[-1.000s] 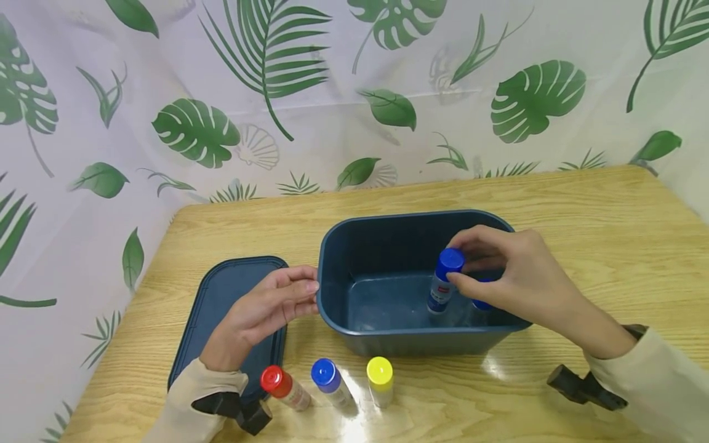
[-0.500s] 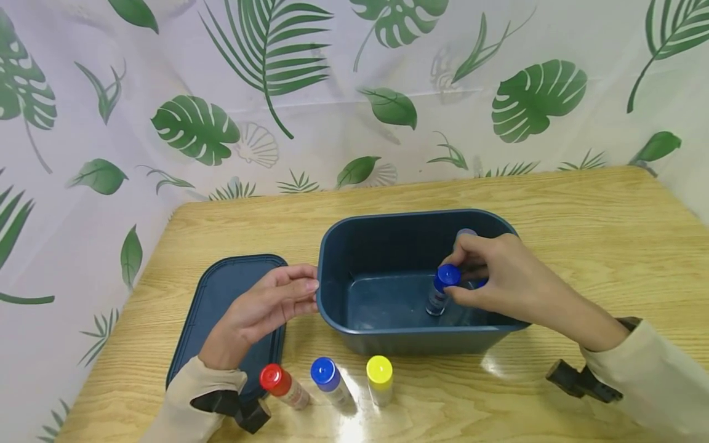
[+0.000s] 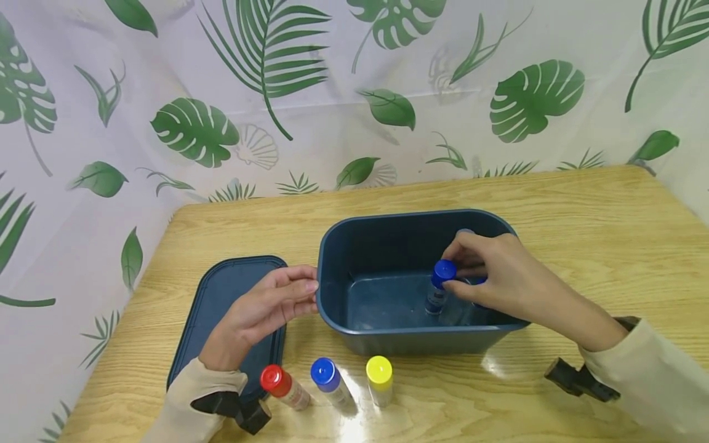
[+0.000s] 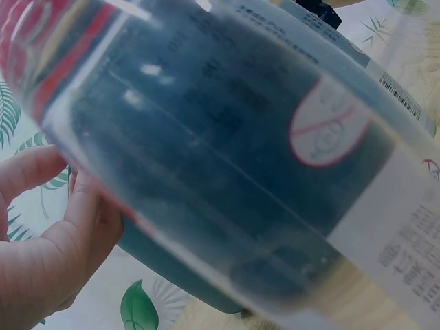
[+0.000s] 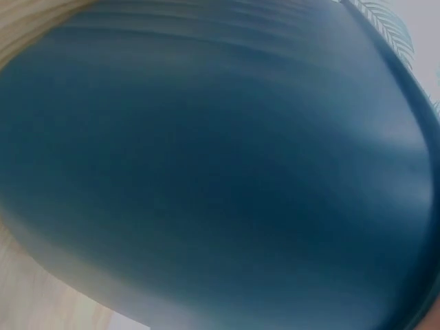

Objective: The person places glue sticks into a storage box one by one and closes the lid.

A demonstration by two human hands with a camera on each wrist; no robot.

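A dark blue rectangular bin [image 3: 382, 332] stands on the table. Inside it, my right hand [image 3: 498, 271] pinches the blue cap of a glue stick [image 3: 437, 295] between thumb and fingers, holding it nearly upright, its lower end close over the bin's floor. Partly hidden under that hand is another blue-capped stick [image 3: 483, 300] in the bin. My left hand [image 3: 277, 301] rests with relaxed fingers at the bin's left outer wall. The right wrist view is filled by the bin's outer wall [image 5: 220, 158]; a clear labelled tube [image 4: 206, 158] blocks much of the left wrist view.
Before the bin stand a red-capped stick [image 3: 285, 387], a blue-capped stick [image 3: 331, 381] and a yellow-capped stick [image 3: 380, 380]. A flat dark blue lid [image 3: 232, 283] lies under the left forearm. Behind the wooden table [image 3: 598, 246] hangs a leaf-patterned cloth [image 3: 332, 74].
My right hand has lowered the blue-capped glue stick in the bin and shifted it slightly left. The left hand and the three sticks in front have stayed put.
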